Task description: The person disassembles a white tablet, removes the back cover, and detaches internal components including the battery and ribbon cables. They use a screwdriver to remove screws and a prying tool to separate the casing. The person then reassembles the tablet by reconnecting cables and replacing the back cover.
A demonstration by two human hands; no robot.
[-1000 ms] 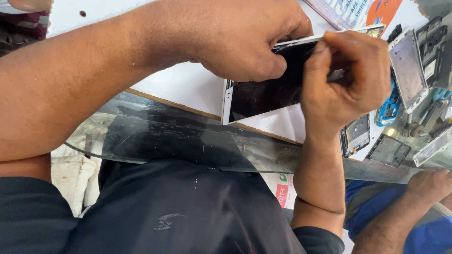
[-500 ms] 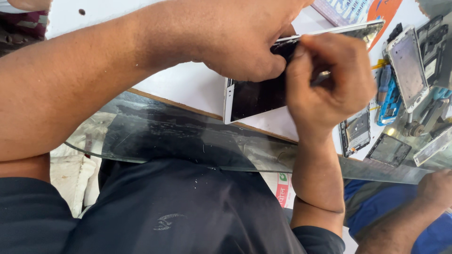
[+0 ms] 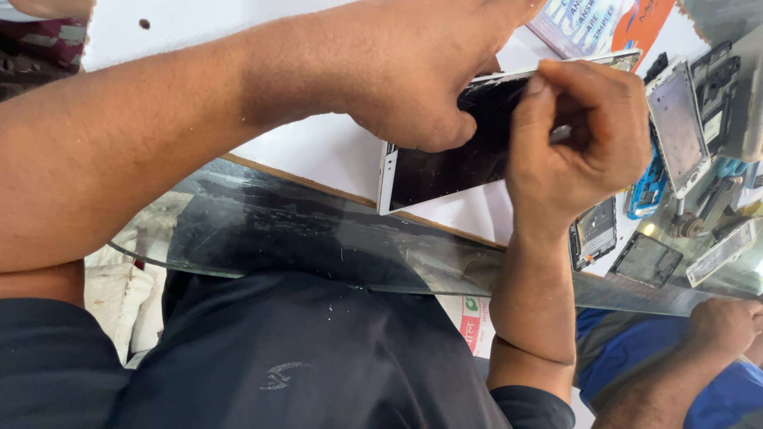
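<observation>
Fingers: left hand point(image 3: 421, 71) is clamped down over the top part of the phone point(image 3: 445, 171), fingers curled over its upper edge. Right hand point(image 3: 584, 143) is pinched tight, thumb and forefinger point(image 3: 536, 95) pressed at that same upper edge, right where the frame meets the dark screen.

Tool maybe: looks like something thin is gripped in the right pinch, a pick or small blade, but the fingers hide it, so can't say for sure.

Phone position: white-framed, dark glass up, lying tilted on the white sheet point(image 3: 318, 151) over the glass counter point(image 3: 262, 238). Its lower corner sticks out free below the left palm; the far end pokes out past the right knuckles.

Risk 1: screen already looks scuffed. Too much prying at one spot and I'd guess the glass cracks or the panel bends.

Risk 2: if the pinch slips, it could skid across the display or jab the left fingers, which sit just beside it.

Risk 3: the phone is only pinned from above, so it might pivot under a hard push.

Nearby: loose phone parts point(image 3: 675, 119) off to the right, and another person's hand point(image 3: 727, 326) below the counter edge.
</observation>
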